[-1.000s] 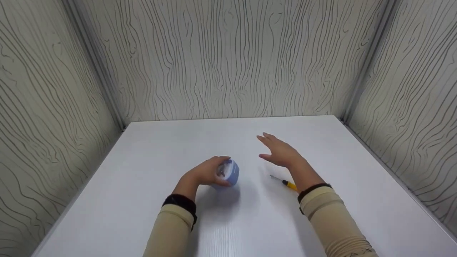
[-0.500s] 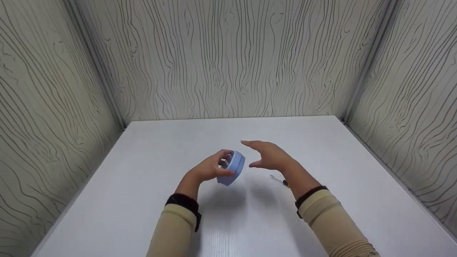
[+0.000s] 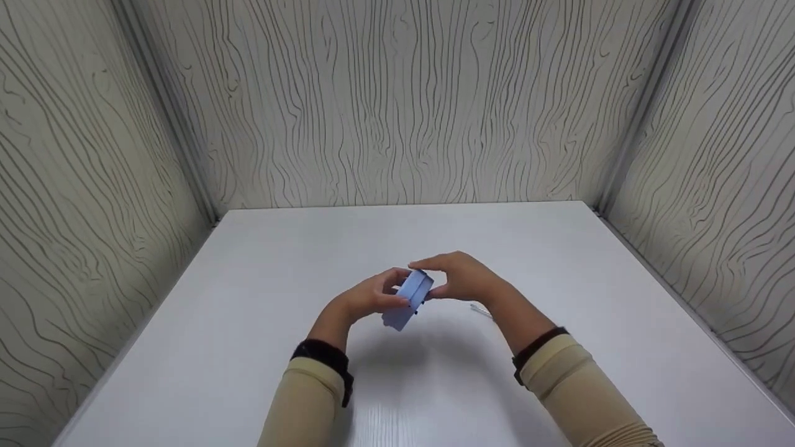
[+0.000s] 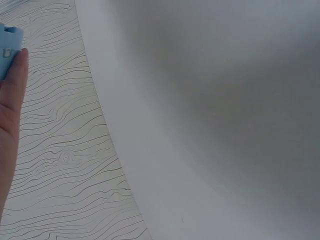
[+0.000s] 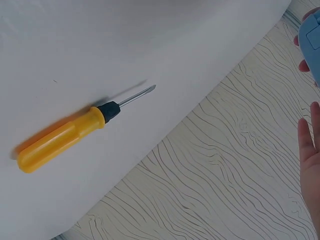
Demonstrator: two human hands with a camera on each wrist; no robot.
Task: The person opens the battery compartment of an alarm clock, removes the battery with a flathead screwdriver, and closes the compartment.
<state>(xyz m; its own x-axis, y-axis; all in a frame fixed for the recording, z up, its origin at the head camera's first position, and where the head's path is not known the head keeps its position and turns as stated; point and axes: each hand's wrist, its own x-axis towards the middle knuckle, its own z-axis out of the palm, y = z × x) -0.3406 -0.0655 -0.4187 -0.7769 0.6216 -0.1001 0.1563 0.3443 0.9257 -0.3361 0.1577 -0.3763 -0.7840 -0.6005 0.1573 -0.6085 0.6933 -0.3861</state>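
Observation:
My left hand (image 3: pixel 370 295) holds a light blue plastic device (image 3: pixel 408 299) above the table, tilted, with fingers on the far side and thumb on the near side. A corner of the device (image 4: pixel 9 50) shows in the left wrist view. A face with a rectangular panel outline is partly visible on the device (image 5: pixel 311 47) in the right wrist view. My right hand (image 3: pixel 467 277) is at the device's right end, index finger and thumb extended about it. Two of its fingers (image 5: pixel 305 137) look straight and apart from the device there; firm contact cannot be told.
A yellow-handled screwdriver (image 5: pixel 75 130) with a black collar lies on the white table (image 3: pixel 279 261). My right forearm hides most of it in the head view; its metal shaft (image 3: pixel 479 309) shows. Wood-grain panels (image 3: pixel 397 105) enclose the table at the back and sides.
The device in my left hand has turned and tilted, its open-looking top now facing away from view. My right hand has moved left and down to the device, covering more of the screwdriver.

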